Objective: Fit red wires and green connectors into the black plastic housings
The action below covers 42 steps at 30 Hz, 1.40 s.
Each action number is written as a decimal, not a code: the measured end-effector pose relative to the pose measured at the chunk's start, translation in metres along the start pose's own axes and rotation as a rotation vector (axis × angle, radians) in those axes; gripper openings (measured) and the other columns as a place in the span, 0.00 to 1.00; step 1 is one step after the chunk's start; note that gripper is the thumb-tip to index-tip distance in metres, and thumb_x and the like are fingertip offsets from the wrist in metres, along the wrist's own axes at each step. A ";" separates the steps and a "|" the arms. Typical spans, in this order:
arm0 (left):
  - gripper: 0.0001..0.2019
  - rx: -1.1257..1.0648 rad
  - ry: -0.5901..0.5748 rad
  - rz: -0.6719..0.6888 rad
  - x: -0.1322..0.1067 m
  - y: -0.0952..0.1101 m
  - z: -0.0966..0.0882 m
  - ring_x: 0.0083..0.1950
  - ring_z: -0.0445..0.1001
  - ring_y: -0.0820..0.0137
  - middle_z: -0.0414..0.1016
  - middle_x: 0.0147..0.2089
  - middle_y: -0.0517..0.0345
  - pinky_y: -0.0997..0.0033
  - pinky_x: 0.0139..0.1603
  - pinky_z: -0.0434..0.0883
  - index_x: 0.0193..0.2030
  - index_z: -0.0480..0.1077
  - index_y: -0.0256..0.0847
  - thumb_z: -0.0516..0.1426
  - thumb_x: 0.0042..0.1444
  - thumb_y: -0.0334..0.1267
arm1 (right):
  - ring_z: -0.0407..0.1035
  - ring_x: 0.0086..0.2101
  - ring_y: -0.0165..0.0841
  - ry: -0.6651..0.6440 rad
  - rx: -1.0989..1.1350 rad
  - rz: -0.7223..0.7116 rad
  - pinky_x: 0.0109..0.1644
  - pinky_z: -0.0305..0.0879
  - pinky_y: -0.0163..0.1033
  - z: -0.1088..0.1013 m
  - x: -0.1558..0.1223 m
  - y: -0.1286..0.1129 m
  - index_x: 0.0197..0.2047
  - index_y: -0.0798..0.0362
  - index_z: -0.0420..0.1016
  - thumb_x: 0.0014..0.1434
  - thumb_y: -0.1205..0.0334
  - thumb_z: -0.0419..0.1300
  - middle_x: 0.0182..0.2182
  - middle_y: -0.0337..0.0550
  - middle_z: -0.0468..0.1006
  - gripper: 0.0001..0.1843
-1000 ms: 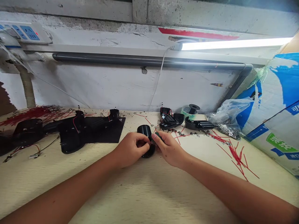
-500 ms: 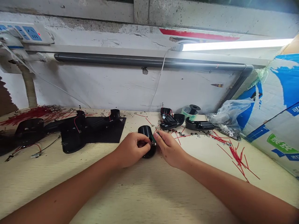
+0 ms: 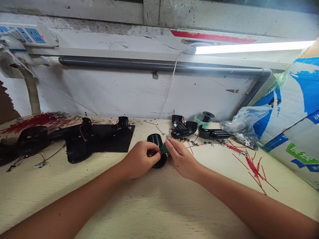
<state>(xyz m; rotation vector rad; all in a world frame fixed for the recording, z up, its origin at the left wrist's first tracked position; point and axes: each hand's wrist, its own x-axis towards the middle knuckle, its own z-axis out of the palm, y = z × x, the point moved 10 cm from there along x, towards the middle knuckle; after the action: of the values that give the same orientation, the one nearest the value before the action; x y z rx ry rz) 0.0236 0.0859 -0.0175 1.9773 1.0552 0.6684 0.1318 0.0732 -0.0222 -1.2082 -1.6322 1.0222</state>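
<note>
Right of the black housing (image 3: 155,139), cut red wires (image 3: 254,169) lie strewn.

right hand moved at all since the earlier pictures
Yes, the right hand has shifted slightly rightward, its fingertips now a little closer to the green tape roll on the bench.

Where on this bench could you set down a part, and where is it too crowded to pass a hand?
Bare wood shows on the bench between the forearms, and between the right hand and the red wires. It is crowded around the black casings and metal clips.
</note>
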 end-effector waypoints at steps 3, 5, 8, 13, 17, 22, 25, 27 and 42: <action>0.12 -0.003 0.001 0.000 0.000 -0.001 0.001 0.28 0.58 0.79 0.62 0.25 0.65 0.75 0.29 0.53 0.29 0.72 0.37 0.54 0.57 0.42 | 0.48 0.27 0.29 0.044 -0.049 -0.052 0.28 0.51 0.35 -0.004 0.000 -0.007 0.30 0.51 0.54 0.70 0.48 0.46 0.25 0.34 0.54 0.20; 0.12 -0.014 -0.002 0.000 0.000 -0.001 0.001 0.28 0.58 0.79 0.62 0.25 0.65 0.75 0.29 0.54 0.28 0.72 0.37 0.54 0.57 0.41 | 0.48 0.26 0.29 0.044 -0.044 -0.046 0.27 0.51 0.35 -0.004 0.000 -0.008 0.31 0.50 0.55 0.70 0.48 0.46 0.25 0.34 0.53 0.19; 0.11 -0.028 -0.007 0.008 0.000 0.000 0.001 0.29 0.58 0.79 0.63 0.26 0.64 0.76 0.30 0.55 0.29 0.73 0.37 0.54 0.57 0.40 | 0.48 0.25 0.29 -0.003 -0.017 0.028 0.25 0.49 0.35 0.000 -0.001 -0.003 0.36 0.50 0.59 0.69 0.47 0.48 0.25 0.33 0.55 0.16; 0.14 -0.031 -0.002 -0.003 -0.001 0.002 -0.001 0.29 0.58 0.78 0.64 0.26 0.63 0.76 0.30 0.55 0.30 0.74 0.37 0.54 0.57 0.44 | 0.51 0.26 0.29 -0.047 -0.047 0.062 0.26 0.51 0.34 0.001 -0.002 0.000 0.36 0.50 0.58 0.65 0.47 0.56 0.27 0.35 0.58 0.16; 0.14 -0.026 -0.004 -0.020 0.000 0.001 -0.001 0.28 0.58 0.78 0.63 0.25 0.64 0.76 0.29 0.55 0.31 0.75 0.37 0.55 0.57 0.44 | 0.53 0.27 0.30 -0.088 0.065 0.054 0.30 0.55 0.35 0.005 -0.001 0.004 0.35 0.50 0.57 0.67 0.44 0.52 0.28 0.36 0.60 0.18; 0.13 -0.030 -0.009 -0.019 0.000 0.000 -0.001 0.28 0.58 0.79 0.63 0.25 0.64 0.76 0.29 0.54 0.30 0.74 0.37 0.54 0.57 0.43 | 0.53 0.30 0.31 -0.103 0.007 0.002 0.34 0.56 0.37 0.005 -0.003 -0.006 0.36 0.51 0.58 0.69 0.46 0.50 0.30 0.37 0.59 0.17; 0.13 -0.033 -0.006 -0.010 0.000 -0.001 -0.001 0.28 0.57 0.79 0.61 0.25 0.65 0.76 0.29 0.54 0.29 0.73 0.37 0.54 0.57 0.42 | 0.52 0.30 0.31 -0.132 -0.060 0.007 0.32 0.54 0.36 0.005 -0.004 -0.009 0.37 0.51 0.58 0.69 0.47 0.49 0.30 0.37 0.59 0.16; 0.12 -0.035 -0.004 -0.011 0.000 -0.001 -0.001 0.28 0.57 0.79 0.61 0.25 0.65 0.76 0.29 0.54 0.29 0.73 0.37 0.54 0.57 0.42 | 0.52 0.29 0.31 -0.130 -0.084 0.001 0.30 0.53 0.36 0.005 -0.003 -0.009 0.37 0.51 0.59 0.69 0.48 0.49 0.29 0.37 0.59 0.16; 0.13 -0.032 0.002 -0.004 0.000 0.003 -0.002 0.28 0.56 0.78 0.61 0.24 0.64 0.76 0.29 0.55 0.28 0.73 0.36 0.54 0.57 0.41 | 0.52 0.20 0.27 -0.133 -0.094 0.036 0.20 0.47 0.34 0.004 -0.002 -0.002 0.31 0.51 0.60 0.67 0.43 0.52 0.20 0.33 0.57 0.21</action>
<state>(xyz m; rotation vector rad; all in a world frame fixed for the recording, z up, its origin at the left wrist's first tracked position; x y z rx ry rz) 0.0231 0.0855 -0.0135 1.9470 1.0423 0.6811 0.1277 0.0700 -0.0224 -1.2584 -1.7840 1.0790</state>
